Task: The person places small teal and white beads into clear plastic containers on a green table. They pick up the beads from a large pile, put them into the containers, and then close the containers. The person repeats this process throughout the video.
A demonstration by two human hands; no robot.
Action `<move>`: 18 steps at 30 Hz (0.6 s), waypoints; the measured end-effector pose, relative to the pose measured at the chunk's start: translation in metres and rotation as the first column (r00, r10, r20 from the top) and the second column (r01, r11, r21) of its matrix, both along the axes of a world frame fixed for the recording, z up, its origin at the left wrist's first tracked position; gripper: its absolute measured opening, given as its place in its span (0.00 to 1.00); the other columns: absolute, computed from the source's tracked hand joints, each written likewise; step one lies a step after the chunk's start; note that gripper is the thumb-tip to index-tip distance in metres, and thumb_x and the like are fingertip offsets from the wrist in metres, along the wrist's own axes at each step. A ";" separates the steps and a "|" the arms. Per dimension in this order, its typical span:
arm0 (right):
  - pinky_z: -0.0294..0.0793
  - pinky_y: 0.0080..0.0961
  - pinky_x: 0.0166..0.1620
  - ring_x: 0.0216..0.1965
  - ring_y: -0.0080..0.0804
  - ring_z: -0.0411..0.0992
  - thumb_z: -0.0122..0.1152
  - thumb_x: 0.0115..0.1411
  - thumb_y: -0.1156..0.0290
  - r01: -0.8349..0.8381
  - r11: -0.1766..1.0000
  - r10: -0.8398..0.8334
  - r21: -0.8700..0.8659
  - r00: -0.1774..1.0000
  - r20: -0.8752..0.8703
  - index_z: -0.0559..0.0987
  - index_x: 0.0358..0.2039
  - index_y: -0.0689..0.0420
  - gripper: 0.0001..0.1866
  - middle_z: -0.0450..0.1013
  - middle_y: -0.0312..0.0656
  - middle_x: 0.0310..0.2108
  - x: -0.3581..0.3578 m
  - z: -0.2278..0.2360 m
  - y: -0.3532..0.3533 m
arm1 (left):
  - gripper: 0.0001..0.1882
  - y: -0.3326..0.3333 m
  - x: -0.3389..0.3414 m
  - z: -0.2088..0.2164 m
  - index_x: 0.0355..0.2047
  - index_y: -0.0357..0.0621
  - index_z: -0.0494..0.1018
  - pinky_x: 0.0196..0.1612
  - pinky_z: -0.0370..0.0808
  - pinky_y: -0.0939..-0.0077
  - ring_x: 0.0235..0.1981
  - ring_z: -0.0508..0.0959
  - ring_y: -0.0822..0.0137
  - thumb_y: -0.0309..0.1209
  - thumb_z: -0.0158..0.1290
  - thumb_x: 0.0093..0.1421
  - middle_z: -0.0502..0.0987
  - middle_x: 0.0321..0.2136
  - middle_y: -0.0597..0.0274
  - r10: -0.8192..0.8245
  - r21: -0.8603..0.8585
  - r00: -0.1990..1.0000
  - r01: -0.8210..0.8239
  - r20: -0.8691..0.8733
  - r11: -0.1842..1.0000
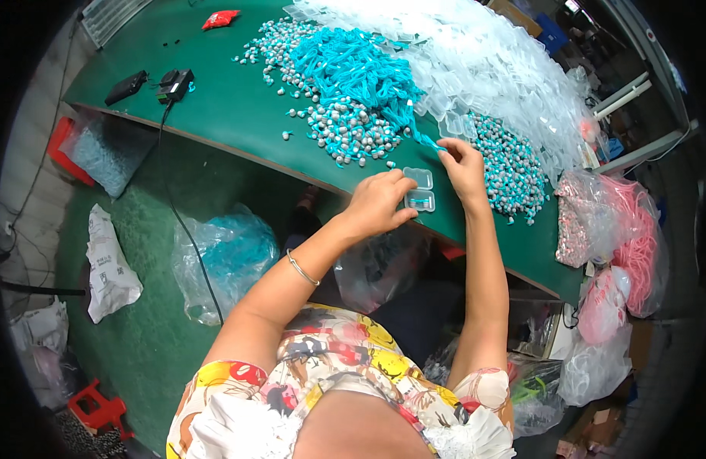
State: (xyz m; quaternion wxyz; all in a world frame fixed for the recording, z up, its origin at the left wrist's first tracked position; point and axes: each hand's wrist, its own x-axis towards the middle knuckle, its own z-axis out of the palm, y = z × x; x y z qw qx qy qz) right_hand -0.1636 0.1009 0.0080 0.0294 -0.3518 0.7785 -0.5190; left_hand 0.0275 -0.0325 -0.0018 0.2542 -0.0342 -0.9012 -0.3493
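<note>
The right hand (464,170) pinches a blue cord (425,139) between thumb and fingertips. The left hand (377,203) has thumb and fingers curled against the left side of a small clear box (419,181) — lid open, at the edge of the green table (234,99). Beyond lie a cord heap (357,65) and a plug pile (349,130); a second plug pile (512,172) sits right of the right hand — clear boxes (506,73) heaped behind.

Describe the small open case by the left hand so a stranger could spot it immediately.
Start at the green table and follow its near edge to the left hand. At that hand's fingertips sits a small clear plastic case, opened into two halves. Unlike the jumbled clear heap farther back, it sits apart with a teal piece inside.
</note>
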 end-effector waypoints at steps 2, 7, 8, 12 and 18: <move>0.72 0.18 0.34 0.28 0.19 0.72 0.63 0.56 0.80 -0.040 0.999 0.043 -0.032 0.993 0.113 0.82 0.41 0.61 0.11 0.78 0.35 0.30 0.022 0.007 0.021 | 0.23 0.000 -0.001 -0.001 0.43 0.44 0.75 0.38 0.74 0.58 0.37 0.77 0.52 0.37 0.67 0.48 0.73 0.33 0.56 -0.007 0.009 1.000 0.007 -0.003 1.000; 0.72 0.17 0.39 0.33 0.19 0.73 0.60 0.58 0.82 -0.120 0.993 0.120 -0.004 0.983 0.136 0.81 0.39 0.63 0.08 0.75 0.33 0.32 0.064 0.019 0.053 | 0.23 -0.001 -0.001 0.001 0.41 0.44 0.75 0.39 0.74 0.58 0.38 0.77 0.53 0.36 0.68 0.46 0.74 0.33 0.57 -0.010 0.029 0.999 0.009 0.033 1.000; 0.73 0.19 0.39 0.34 0.21 0.73 0.61 0.56 0.82 -0.146 0.989 0.144 0.016 0.984 0.103 0.81 0.37 0.63 0.08 0.75 0.36 0.32 0.071 0.021 0.055 | 0.23 -0.001 0.000 0.000 0.41 0.44 0.76 0.39 0.74 0.59 0.38 0.77 0.53 0.36 0.68 0.46 0.75 0.33 0.58 -0.015 0.044 0.999 0.013 0.046 0.999; 0.73 0.26 0.37 0.32 0.31 0.75 0.62 0.52 0.81 -0.167 0.978 0.181 0.122 0.976 -0.117 0.81 0.35 0.61 0.09 0.76 0.41 0.32 0.079 0.024 0.050 | 0.23 -0.002 -0.002 0.002 0.41 0.44 0.76 0.38 0.73 0.59 0.37 0.77 0.54 0.36 0.69 0.45 0.74 0.32 0.59 -0.027 0.052 0.997 0.023 0.071 0.998; 0.71 0.34 0.42 0.37 0.40 0.74 0.62 0.53 0.80 -0.126 0.949 0.264 0.288 0.816 -0.514 0.81 0.35 0.58 0.09 0.75 0.41 0.34 0.075 0.020 0.045 | 0.24 -0.003 -0.003 0.002 0.42 0.45 0.76 0.38 0.73 0.60 0.37 0.78 0.55 0.36 0.69 0.45 0.74 0.31 0.60 -0.037 0.058 0.997 0.033 0.075 0.998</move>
